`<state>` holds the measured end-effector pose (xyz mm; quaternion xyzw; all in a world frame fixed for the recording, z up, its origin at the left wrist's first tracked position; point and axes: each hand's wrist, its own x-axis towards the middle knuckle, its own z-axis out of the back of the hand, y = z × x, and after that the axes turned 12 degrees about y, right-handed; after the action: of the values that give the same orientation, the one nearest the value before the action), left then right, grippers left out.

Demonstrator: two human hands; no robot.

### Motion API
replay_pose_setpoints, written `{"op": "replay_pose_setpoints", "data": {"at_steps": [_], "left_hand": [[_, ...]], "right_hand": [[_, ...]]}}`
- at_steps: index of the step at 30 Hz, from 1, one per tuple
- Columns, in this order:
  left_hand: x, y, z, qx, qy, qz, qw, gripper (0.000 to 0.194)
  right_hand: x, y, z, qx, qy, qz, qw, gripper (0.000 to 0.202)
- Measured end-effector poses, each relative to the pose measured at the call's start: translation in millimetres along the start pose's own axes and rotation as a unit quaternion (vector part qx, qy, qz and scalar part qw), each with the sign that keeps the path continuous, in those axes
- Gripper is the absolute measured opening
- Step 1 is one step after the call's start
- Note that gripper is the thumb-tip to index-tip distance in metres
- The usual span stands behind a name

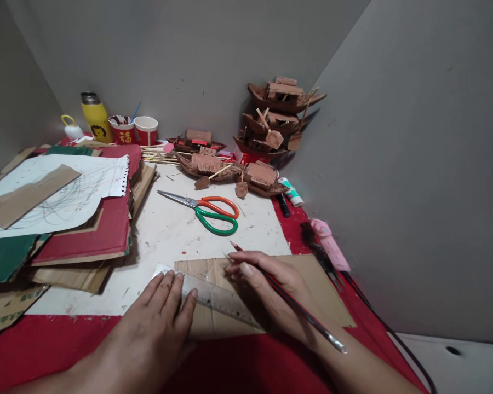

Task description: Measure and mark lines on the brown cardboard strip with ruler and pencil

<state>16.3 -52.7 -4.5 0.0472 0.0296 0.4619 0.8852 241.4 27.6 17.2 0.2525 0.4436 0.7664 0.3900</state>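
Observation:
A sheet of brown cardboard point(312, 279) lies at the table's front, with a clear plastic ruler point(219, 302) slanting across it. My left hand point(156, 306) rests flat on the ruler's left end, fingers stretched out and pressing down. Above the cardboard, my right hand point(275, 284) is closed around a red-and-black pencil point(302, 309). The sharpened tip points up and away from the sheet, and the silver end lies back over my wrist. Beyond the cardboard are scissors point(207, 210) with one orange and one green handle, blades nearly together.
Brown model boats point(267, 175) stand at the back, several stacked against the wall. Stacked cardboard point(115, 230) and scribbled paper point(90, 175) fill the left side. Behind are paper cups point(145, 131) and a yellow bottle point(93, 117). A pink corded tool point(331, 243) lies right.

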Motion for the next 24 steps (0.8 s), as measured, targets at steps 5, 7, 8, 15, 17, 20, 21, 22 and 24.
{"op": "replay_pose_setpoints", "data": {"at_steps": [5,7,8,15,17,20,21,22,24], "left_hand": [[-0.6,-2.5,-3.4,0.019,-0.05,-0.006,0.999,0.042],[-0.4,-3.3,-4.8,0.018,-0.057,-0.007,0.998,0.04],[-0.3,-3.6,-5.4,0.015,-0.061,-0.006,0.998,0.038],[-0.1,-8.9,-9.9,-0.017,-0.087,0.018,0.996,0.033],[0.1,-10.1,-10.0,-0.027,-0.093,0.019,0.995,0.034],[1.5,-8.0,-5.7,-0.048,-0.097,0.011,0.994,0.033],[2.4,-5.6,-2.8,-0.058,-0.093,0.005,0.994,0.032],[3.4,-2.3,0.7,-0.069,-0.087,-0.004,0.994,0.029],[5.6,6.9,8.9,-0.096,-0.058,-0.023,0.993,0.024]], "right_hand": [[-0.3,-3.0,-1.3,-0.016,-0.003,0.015,1.0,0.022],[-1.3,-2.9,-1.3,0.002,0.007,-0.002,1.0,0.025],[-1.9,-2.9,-0.8,0.003,0.014,-0.012,1.0,0.027],[-7.2,-8.6,4.5,-0.103,0.041,0.019,0.994,0.03],[-6.9,-9.6,3.9,-0.115,0.031,0.036,0.992,0.028],[-3.1,-8.1,1.9,-0.096,0.021,0.054,0.994,0.026],[-1.2,-7.4,1.6,-0.087,0.021,0.064,0.994,0.025],[0.7,-6.9,1.7,-0.083,0.023,0.078,0.993,0.024],[3.9,-7.3,3.6,-0.106,0.021,0.1,0.989,0.023]]}}
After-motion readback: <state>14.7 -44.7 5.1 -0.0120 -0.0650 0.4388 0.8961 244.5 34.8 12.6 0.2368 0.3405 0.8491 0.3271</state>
